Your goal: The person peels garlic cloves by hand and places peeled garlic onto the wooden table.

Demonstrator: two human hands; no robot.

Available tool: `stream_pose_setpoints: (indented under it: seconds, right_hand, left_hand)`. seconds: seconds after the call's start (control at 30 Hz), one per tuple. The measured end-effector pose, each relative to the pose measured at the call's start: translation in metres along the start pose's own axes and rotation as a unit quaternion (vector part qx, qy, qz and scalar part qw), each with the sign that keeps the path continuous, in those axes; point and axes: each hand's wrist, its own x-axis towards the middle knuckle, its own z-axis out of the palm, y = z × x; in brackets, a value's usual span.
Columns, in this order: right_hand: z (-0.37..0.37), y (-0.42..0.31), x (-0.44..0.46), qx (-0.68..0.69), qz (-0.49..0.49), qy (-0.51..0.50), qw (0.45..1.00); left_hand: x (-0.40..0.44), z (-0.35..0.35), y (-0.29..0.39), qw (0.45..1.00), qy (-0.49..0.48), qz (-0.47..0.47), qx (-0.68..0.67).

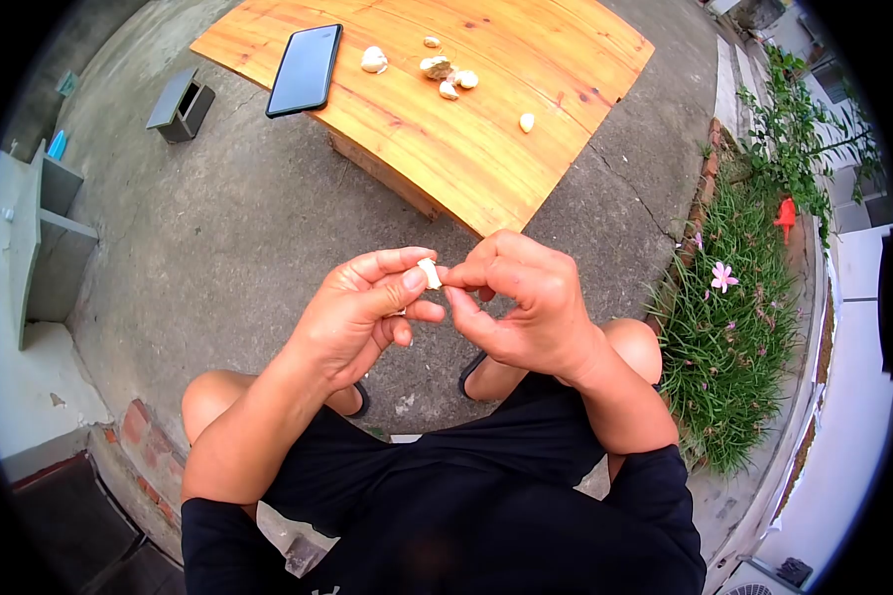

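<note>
A pale garlic clove [430,274] is pinched between the thumb and forefinger of my left hand [362,302]. Its other fingers curl loosely below, and a small whitish bit shows among them. My right hand [526,297] comes in from the other side, with thumb and forefinger closed at the clove's right edge. Whether a strip of skin is between those fingertips is too small to tell. Both hands are over my lap, just short of the wooden table's [456,164] near corner. On the table lie a garlic bulb [373,60], a group of garlic pieces [448,75] and a single clove [526,123].
A phone [306,69] lies at the table's left edge, its screen dark. Grey concrete floor [228,228] surrounds the table. A small grey box-like stool [182,105] stands on the left. At right, a bed of grass [729,347] with pink flowers runs along a wall.
</note>
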Motion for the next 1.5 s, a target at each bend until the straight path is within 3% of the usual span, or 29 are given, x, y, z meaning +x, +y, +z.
stream_pose_setpoints:
  seconds: [0.23, 0.53, 0.93, 1.03, 1.23, 1.33, 1.5]
  right_hand:
    - [0.004, -0.001, -0.002, 0.003, 0.014, -0.004, 1.0]
    - [0.012, 0.002, -0.005, 0.022, 0.082, 0.016, 0.996]
    - [0.004, 0.001, -0.002, -0.007, 0.059, 0.013, 0.998]
    - [-0.004, -0.002, 0.001, -0.01, 0.087, 0.008, 0.996]
    - [-0.017, 0.003, 0.002, -0.017, 0.025, -0.037, 0.999]
    - [-0.004, -0.006, 0.002, 0.055, 0.058, 0.019, 0.997]
    - [-0.002, -0.005, 0.0, 0.044, 0.018, -0.004, 0.999]
  left_hand:
    - [-0.003, 0.006, -0.002, 0.993, 0.038, 0.057, 0.095]
    - [-0.002, 0.008, -0.005, 0.995, 0.04, 0.053, 0.079]
    - [-0.001, 0.006, -0.003, 0.991, 0.033, 0.037, 0.127]
    - [-0.001, 0.005, 0.0, 0.995, 0.027, 0.035, 0.091]
    - [0.002, -0.002, 0.002, 0.999, -0.02, 0.035, -0.013]
    - [0.005, -0.006, -0.003, 0.998, -0.042, 0.049, -0.023]
    - [0.005, -0.006, -0.007, 0.997, -0.055, 0.061, -0.003]
